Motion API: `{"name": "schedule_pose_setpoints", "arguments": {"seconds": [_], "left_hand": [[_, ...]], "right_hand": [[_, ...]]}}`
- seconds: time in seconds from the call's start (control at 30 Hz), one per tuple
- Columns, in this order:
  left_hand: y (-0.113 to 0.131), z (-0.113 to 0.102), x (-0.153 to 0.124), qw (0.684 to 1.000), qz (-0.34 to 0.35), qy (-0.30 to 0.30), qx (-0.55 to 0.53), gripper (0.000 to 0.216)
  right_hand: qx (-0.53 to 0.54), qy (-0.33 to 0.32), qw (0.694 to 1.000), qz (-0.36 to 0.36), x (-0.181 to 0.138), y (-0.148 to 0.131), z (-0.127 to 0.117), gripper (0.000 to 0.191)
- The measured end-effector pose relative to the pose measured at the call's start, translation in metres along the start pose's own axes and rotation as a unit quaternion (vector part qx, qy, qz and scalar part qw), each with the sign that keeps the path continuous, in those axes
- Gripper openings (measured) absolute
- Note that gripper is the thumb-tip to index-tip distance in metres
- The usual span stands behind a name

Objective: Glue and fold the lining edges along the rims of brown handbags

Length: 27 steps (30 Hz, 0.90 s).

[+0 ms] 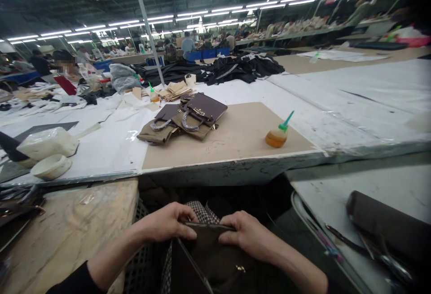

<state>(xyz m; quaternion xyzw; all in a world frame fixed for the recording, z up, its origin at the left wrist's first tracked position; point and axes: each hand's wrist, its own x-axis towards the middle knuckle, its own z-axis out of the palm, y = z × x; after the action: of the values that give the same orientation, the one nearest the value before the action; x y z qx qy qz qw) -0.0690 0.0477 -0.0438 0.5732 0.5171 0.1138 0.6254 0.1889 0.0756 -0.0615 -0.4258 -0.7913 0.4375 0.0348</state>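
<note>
Bag [215, 251] — one, apparently — between fingers [189, 232]

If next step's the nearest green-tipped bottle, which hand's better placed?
Probably the right hand: the nearest bottle is ahead and to its right, farther from the left hand. Both pinch the dark bag by its edge, so right would need freeing.

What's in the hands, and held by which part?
What looks like a dark brown bag, pinched along its upper edge: left hand and right hand apart, thumbs on the near side.
</note>
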Motion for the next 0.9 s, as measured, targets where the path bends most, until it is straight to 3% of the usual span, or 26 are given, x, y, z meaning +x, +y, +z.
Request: {"name": "schedule_pose_setpoints", "arguments": {"seconds": [0.2,0.37,0.53,0.9], "left_hand": [[0.005,0.004,-0.006,0.999,0.032,-0.016,0.009,0.020],[0.003,0.009,-0.006,0.997,0.041,0.014,0.072,0.022],[0.002,0.013,-0.005,0.991,0.048,0.035,0.116,0.021],[0.002,0.012,-0.011,0.995,0.030,0.034,0.091,0.019]], "right_hand": [[0.014,-0.040,0.999,-0.030,0.001,-0.001,-0.008,0.008],[0.042,-0.024,0.996,-0.072,0.003,-0.001,0.000,0.028],[0.076,-0.002,0.994,-0.075,0.012,-0.001,0.012,0.016],[0.110,-0.004,0.993,-0.038,0.019,-0.011,0.022,0.015]]}}
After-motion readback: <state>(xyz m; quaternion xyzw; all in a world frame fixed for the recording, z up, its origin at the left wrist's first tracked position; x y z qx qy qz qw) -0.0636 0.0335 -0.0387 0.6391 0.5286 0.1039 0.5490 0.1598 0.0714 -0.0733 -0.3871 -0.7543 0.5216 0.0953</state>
